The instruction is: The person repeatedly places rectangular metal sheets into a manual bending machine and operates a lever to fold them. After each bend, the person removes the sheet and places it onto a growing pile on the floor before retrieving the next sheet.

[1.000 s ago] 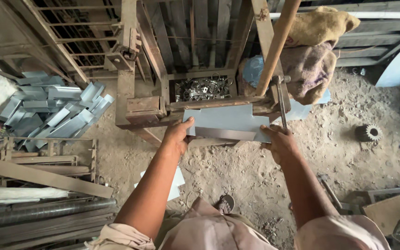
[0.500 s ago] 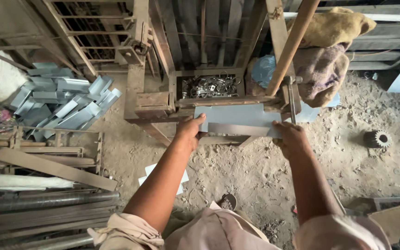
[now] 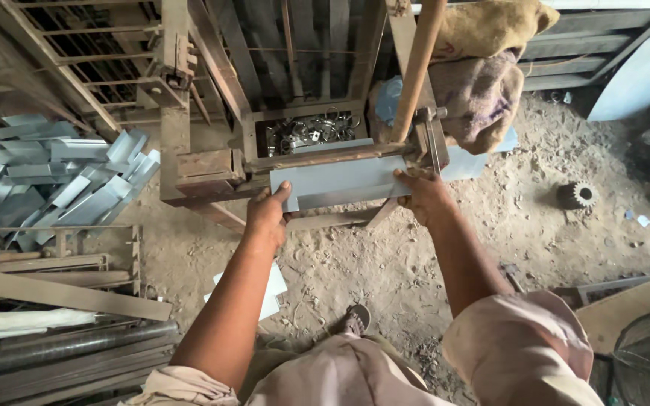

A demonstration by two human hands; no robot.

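I hold a grey sheet-metal piece [image 3: 340, 183] with a fold along its length, its far edge under the bar of a rusty metal bending machine [image 3: 325, 154]. My left hand [image 3: 267, 216] grips the sheet's left end, thumb on top. My right hand [image 3: 421, 197] grips the right end beside the machine's wooden lever handle [image 3: 418, 64]. A tray of small metal parts [image 3: 310, 129] sits behind the bar.
A heap of bent grey sheet pieces [image 3: 69, 177] lies at the left. Metal bars and pipes [image 3: 54, 331] lie at the lower left. A gear [image 3: 576, 195] rests on the dirt floor at the right. Sacks [image 3: 483, 68] hang behind the machine. White sheets [image 3: 271, 289] lie by my foot.
Both hands have kept hold of the sheet at the machine's bar. The sheet now shows a lengthwise fold, and the view has shifted slightly.
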